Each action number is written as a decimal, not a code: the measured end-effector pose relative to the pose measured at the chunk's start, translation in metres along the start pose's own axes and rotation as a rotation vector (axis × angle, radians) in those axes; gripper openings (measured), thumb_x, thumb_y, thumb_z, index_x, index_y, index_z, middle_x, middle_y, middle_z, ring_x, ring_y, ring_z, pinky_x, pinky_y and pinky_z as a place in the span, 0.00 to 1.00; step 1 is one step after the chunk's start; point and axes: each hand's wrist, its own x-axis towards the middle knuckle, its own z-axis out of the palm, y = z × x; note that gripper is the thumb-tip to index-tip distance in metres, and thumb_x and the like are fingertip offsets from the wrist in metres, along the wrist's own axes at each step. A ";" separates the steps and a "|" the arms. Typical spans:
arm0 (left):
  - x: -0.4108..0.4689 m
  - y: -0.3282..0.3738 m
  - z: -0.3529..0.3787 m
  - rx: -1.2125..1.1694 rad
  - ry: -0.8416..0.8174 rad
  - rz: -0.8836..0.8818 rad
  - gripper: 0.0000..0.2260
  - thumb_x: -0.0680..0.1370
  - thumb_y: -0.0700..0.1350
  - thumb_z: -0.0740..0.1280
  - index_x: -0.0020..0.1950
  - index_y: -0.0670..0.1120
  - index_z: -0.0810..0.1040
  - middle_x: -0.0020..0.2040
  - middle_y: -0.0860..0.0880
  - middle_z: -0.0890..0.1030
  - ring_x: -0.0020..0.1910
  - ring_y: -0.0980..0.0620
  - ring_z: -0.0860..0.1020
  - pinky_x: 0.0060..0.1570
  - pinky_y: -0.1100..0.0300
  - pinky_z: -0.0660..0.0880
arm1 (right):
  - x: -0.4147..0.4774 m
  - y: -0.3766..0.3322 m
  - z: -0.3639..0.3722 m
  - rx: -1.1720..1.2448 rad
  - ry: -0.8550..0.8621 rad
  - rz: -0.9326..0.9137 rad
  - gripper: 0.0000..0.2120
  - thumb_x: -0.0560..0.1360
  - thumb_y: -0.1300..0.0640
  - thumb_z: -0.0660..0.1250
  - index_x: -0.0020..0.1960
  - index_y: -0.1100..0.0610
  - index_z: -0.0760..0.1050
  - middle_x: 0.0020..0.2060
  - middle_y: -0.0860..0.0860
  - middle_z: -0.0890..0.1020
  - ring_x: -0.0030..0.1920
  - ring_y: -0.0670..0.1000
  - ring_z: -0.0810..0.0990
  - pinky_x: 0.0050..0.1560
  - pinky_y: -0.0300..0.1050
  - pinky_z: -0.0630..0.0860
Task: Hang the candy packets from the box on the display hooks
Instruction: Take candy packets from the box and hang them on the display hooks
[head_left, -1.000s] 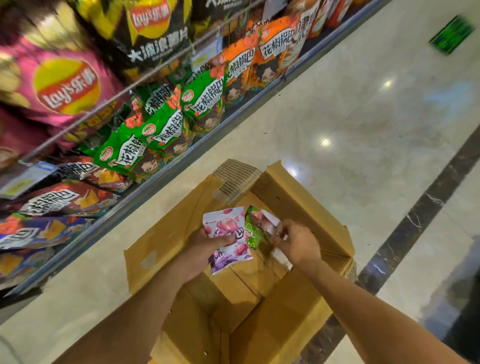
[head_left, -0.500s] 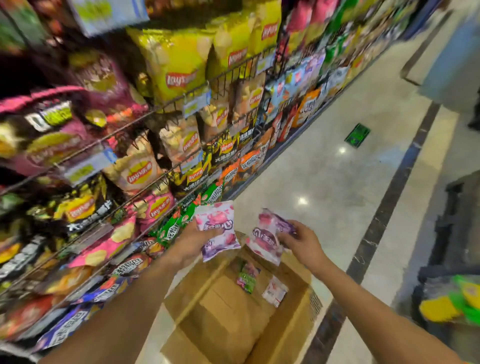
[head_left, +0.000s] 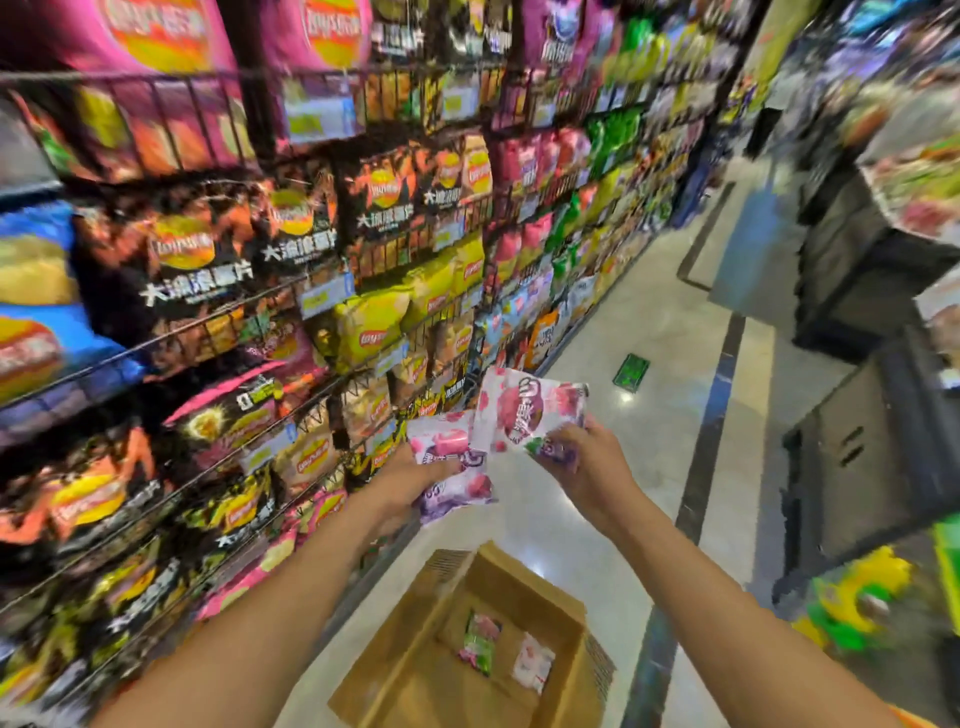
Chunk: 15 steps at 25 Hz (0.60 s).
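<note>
**Two candy packets in hand, two lying in the box**

Two packets are held up in front of the shelving, over the aisle floor. The left hand (head_left: 415, 483) grips a pink-and-purple plastic candy packet (head_left: 452, 470), thumb across its front and fingers hidden behind it. The right hand (head_left: 587, 467) pinches the lower edge of a white-and-magenta plastic candy packet (head_left: 524, 410), fingers curled round that edge. The second packet overlaps the upper right corner of the first; whether they touch cannot be told.

The open brown cardboard box (head_left: 415, 675) stands on the pale polished floor (head_left: 649, 338), below the hands and just beside the foot of the shelving. Inside it lie a green-and-pink candy packet (head_left: 480, 642) and a white-and-red candy packet (head_left: 533, 662), both toward the box's right wall, near each other.

Black wire shelves (head_left: 332, 291) along the left edge of the floor carry crisp bags in yellow, pink, black and orange. No display hooks can be made out; the frame is blurred at its margins.
</note>
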 end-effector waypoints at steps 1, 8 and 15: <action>-0.005 0.006 0.005 -0.022 -0.026 0.015 0.14 0.79 0.31 0.71 0.60 0.44 0.75 0.52 0.48 0.88 0.45 0.55 0.87 0.46 0.60 0.83 | -0.010 -0.009 0.005 0.017 -0.008 -0.011 0.09 0.77 0.74 0.62 0.52 0.63 0.75 0.46 0.62 0.79 0.48 0.59 0.80 0.49 0.52 0.84; -0.093 0.050 0.063 -0.167 -0.067 0.156 0.13 0.80 0.28 0.66 0.63 0.37 0.73 0.42 0.47 0.88 0.40 0.52 0.87 0.39 0.56 0.85 | -0.097 -0.053 -0.010 -0.253 0.028 -0.095 0.12 0.75 0.67 0.71 0.57 0.59 0.81 0.50 0.58 0.87 0.47 0.56 0.87 0.50 0.53 0.85; -0.194 0.052 0.065 -0.313 -0.076 0.187 0.25 0.76 0.30 0.72 0.71 0.37 0.69 0.61 0.33 0.83 0.55 0.38 0.85 0.48 0.45 0.85 | -0.192 -0.076 -0.023 -0.229 -0.159 -0.120 0.18 0.74 0.67 0.76 0.63 0.63 0.78 0.53 0.62 0.86 0.49 0.58 0.86 0.45 0.49 0.84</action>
